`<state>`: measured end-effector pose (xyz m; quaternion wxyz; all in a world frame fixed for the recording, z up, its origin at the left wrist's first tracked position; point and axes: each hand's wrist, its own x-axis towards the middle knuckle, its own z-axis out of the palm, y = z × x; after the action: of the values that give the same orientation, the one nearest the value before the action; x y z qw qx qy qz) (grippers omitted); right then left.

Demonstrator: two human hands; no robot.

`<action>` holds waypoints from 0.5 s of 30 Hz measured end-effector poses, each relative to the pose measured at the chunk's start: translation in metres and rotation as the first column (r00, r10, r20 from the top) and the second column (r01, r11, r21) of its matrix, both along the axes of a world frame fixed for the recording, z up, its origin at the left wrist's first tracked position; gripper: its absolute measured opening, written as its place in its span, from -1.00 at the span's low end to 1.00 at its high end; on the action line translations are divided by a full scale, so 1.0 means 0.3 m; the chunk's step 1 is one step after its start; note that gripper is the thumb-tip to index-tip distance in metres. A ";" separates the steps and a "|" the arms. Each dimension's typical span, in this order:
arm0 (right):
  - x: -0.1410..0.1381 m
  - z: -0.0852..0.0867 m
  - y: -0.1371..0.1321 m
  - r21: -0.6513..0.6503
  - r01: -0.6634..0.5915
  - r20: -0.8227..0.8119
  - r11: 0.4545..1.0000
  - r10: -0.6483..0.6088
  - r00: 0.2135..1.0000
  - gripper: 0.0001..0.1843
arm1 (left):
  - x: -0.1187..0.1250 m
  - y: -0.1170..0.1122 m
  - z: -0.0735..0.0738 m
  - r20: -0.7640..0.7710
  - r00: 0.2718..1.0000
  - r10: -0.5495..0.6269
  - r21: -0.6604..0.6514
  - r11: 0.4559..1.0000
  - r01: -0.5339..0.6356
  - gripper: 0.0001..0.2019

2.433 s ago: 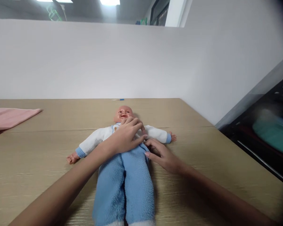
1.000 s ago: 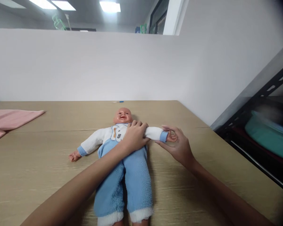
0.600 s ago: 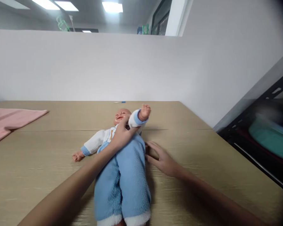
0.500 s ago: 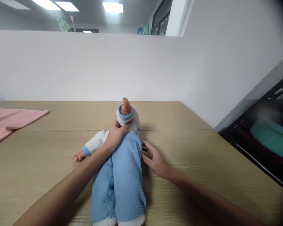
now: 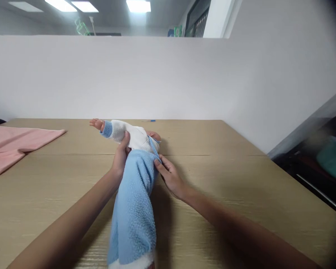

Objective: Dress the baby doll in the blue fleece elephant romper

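A baby doll (image 5: 137,138) lies on its side on the table, its head at the far end and partly hidden behind its body. It wears a fluffy white top and light blue fleece trousers (image 5: 136,194) with white cuffs. One small doll hand sticks out to the left from a blue sleeve cuff. My left hand (image 5: 121,155) grips the doll's back and upper arm, thumb on the white sleeve. My right hand (image 5: 169,173) pinches the trousers' waist on the right, beside a thin blue strap (image 5: 153,147).
A pink cloth (image 5: 22,144) lies on the left of the wooden table (image 5: 212,179). Near the back edge is a small blue-tipped stick (image 5: 151,120). A white partition (image 5: 114,78) stands behind. To the right is a dark rack (image 5: 310,160) with a teal item.
The doll has been rolled from its back onto its side. My left hand has moved from its raised arm to its back and sleeve; my right hand has closed on the trousers' waist.
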<state>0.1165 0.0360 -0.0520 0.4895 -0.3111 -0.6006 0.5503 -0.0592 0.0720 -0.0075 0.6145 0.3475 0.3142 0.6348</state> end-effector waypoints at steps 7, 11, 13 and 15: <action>-0.052 -0.048 -0.028 0.014 0.038 0.123 0.999 -0.039 0.992 -0.42 | -0.103 0.049 -0.056 0.027 0.999 0.036 0.030 0.999 -0.037 -0.40; -0.040 -0.062 -0.058 0.045 0.026 0.217 0.999 -0.035 0.976 -0.47 | -0.146 0.080 -0.080 0.040 0.995 0.096 0.039 0.994 -0.098 -0.45; -0.044 -0.072 -0.066 0.010 0.039 0.185 0.999 -0.040 0.982 -0.51 | -0.156 0.092 -0.084 -0.002 0.997 0.078 0.046 0.996 -0.078 -0.48; -0.057 -0.082 -0.062 -0.082 0.039 0.088 0.996 -0.031 0.996 -0.53 | -0.153 0.094 -0.075 -0.088 0.992 0.094 0.094 0.992 -0.085 -0.46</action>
<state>0.0994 0.0175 -0.0766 0.4591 -0.3653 -0.5924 0.5521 -0.1051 0.1002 -0.0301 0.5541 0.3890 0.3285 0.6586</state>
